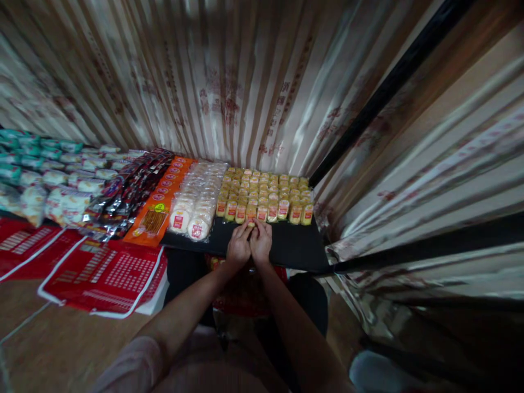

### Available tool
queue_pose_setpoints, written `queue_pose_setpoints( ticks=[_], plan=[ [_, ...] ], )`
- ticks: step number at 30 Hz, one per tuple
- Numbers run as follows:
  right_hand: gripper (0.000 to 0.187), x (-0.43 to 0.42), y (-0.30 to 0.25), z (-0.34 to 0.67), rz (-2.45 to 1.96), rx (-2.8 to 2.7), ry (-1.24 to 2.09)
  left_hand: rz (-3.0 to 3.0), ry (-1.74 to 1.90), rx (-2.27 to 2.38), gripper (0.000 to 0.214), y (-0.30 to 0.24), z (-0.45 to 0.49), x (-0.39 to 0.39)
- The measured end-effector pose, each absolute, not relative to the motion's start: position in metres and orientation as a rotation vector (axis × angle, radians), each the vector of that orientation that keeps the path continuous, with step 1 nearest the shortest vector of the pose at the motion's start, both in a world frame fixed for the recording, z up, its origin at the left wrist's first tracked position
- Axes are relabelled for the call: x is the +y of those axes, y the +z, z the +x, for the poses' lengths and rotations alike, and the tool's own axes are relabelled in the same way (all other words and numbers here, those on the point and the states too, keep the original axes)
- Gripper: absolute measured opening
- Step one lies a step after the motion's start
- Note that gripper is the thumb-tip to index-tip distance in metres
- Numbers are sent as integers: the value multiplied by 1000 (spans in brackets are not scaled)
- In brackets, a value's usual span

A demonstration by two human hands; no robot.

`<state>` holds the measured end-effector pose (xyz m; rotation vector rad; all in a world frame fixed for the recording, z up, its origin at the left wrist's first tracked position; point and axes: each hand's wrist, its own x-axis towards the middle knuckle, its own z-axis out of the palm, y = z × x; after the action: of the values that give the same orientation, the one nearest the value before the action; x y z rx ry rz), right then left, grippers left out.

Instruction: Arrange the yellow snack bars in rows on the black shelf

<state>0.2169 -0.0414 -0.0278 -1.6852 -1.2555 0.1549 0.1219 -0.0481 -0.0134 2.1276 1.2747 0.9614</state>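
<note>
My left hand [239,243] and my right hand [261,240] meet at the front edge of several rows of small yellow wrapped snack packets [262,191] with red labels. Both hands are closed, with thumbs and fingers pinched on one snack packet [251,223], which shows only in part between the fingertips. The packets stand upright, close together, on a black shelf [286,245]. To the left of them lie clear packs of round white biscuits [199,225] with red labels.
An orange snack bag [154,218], dark shiny packets [135,183] and white and green packets [65,180] continue leftward. Red bags with white handles [110,275] hang in front. A pleated curtain [229,82] and a slanting black pole [380,93] stand behind and right.
</note>
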Motion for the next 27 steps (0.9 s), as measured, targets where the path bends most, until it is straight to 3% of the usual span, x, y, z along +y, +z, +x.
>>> queue_pose_setpoints(
  ticks=[9, 16, 22, 27],
  plan=[
    [32, -74, -18, 200, -1560, -1336, 160, 2226, 962, 1351, 31, -23, 91, -90],
    [27, -125, -34, 190, -1525, -1536, 384, 2253, 633, 1227, 21, -46, 77, -124],
    [33, -151, -65, 200, -1971, -1837, 758, 1879, 147, 1239, 26, -74, 80, -135],
    [35, -156, -95, 200, -2250, -2026, 1141, 1757, 104, 1208, 32, -95, 89, -145]
  ],
)
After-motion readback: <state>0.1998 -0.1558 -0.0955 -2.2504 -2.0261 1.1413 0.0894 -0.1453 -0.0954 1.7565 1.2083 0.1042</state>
